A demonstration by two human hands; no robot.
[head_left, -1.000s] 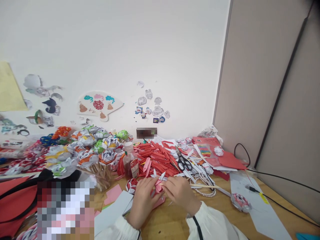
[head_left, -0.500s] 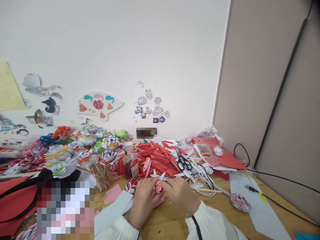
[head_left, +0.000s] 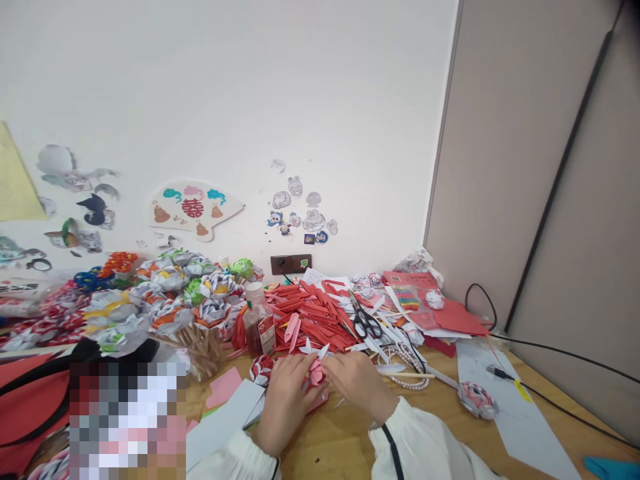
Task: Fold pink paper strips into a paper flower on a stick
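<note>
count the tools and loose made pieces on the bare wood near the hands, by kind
scissors: 1
glue bottle: 1
bead strand: 1
paper flowers loose on the table: 2
total: 5

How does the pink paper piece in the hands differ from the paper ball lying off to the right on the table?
The pink paper piece is pinched between the left hand and right hand; the paper ball lies loose on the table, untouched. The piece is plain pink with white pointed tips sticking up; the ball is rounded and patterned red and white. The piece sits close to the body, the ball farther right by a grey sheet. Both are folded paper.
</note>
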